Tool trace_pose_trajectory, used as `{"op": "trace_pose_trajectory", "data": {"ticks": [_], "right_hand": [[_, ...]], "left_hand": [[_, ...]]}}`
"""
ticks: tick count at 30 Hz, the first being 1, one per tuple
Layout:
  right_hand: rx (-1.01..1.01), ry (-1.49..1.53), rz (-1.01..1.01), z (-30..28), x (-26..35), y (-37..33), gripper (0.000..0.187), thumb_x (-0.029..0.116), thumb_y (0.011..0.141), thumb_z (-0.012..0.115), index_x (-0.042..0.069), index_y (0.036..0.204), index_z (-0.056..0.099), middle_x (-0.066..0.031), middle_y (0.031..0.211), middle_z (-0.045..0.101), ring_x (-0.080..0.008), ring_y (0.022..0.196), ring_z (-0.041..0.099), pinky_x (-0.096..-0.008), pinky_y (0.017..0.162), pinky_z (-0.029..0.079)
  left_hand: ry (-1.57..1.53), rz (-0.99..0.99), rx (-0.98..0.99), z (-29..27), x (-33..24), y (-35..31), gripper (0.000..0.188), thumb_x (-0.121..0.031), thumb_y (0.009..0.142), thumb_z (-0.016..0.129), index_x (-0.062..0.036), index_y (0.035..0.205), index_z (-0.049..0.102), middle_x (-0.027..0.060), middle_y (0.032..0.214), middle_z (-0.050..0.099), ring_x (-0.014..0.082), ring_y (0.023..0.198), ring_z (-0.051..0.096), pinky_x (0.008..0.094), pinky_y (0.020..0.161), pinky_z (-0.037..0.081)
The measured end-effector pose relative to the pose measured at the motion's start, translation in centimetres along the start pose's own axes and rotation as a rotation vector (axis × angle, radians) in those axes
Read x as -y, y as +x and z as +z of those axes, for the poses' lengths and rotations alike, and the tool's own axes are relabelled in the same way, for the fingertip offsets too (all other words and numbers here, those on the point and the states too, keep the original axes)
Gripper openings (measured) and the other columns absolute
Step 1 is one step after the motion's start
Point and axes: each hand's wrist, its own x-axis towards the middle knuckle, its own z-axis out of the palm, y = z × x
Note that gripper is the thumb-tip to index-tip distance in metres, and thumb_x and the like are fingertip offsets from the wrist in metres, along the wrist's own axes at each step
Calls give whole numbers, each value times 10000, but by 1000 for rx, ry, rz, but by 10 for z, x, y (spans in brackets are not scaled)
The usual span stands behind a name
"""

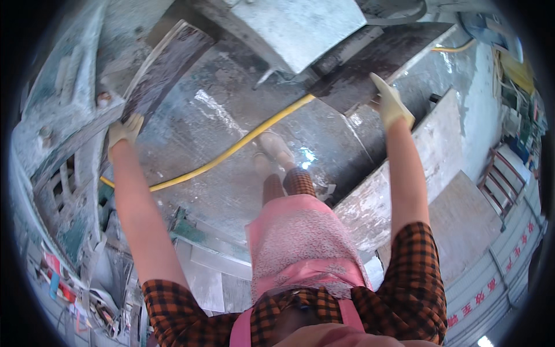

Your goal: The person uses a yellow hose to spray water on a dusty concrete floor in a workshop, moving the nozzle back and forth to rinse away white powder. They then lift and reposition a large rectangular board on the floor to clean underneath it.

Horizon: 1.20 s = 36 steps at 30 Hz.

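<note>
Both of my hands wear cream-coloured gloves. My left hand is closed at the lower end of a long dark brown board with a pale edge, beside a grey workbench. Out to the right, my right hand grips the near edge of a wide dark, worn board; some fingers are partly hidden by it. This board lies slanting next to a pale slab. Between my hands a yellow hose crosses the wet floor.
My feet stand on the wet grey floor near the hose. A long whitish panel leans at the right, with another grey board beyond it. A wooden rack stands at the far right. Clutter fills the lower left.
</note>
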Motion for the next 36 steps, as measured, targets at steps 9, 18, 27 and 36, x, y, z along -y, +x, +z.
{"op": "trace_pose_trajectory", "data": {"ticks": [9,18,27,36], "right_hand": [[-176,-136,-189,-8,-17,-11,391,228,850,735,-88,1081,731,-165,1062,734,-235,970,702,-334,869,547],[80,-92,-3,11,-47,-155,344,105,920,663,-97,1199,669,-133,1083,717,-226,979,682,-350,876,553],[227,-204,125,145,-102,-299,296,120,955,653,-58,1191,642,-154,1152,689,-288,1010,688,-381,904,593],[748,-48,356,313,-189,-416,369,121,1020,554,-59,1340,524,-175,1397,560,-238,1263,576,-303,1051,496]], "left_hand": [[1204,404,-48,-75,40,-105,604,-439,1028,538,19,1416,474,272,1350,579,354,1217,616,477,985,542],[2063,-340,378,-172,261,-259,258,-261,971,575,-60,1106,665,138,1035,670,297,1002,649,426,816,506],[431,-362,-197,-174,242,-342,434,-320,977,643,23,1239,604,192,1217,666,290,1125,649,387,982,516],[547,216,-290,-228,30,-311,424,-185,860,709,60,1194,618,189,1052,662,277,859,701,374,725,617]]}}
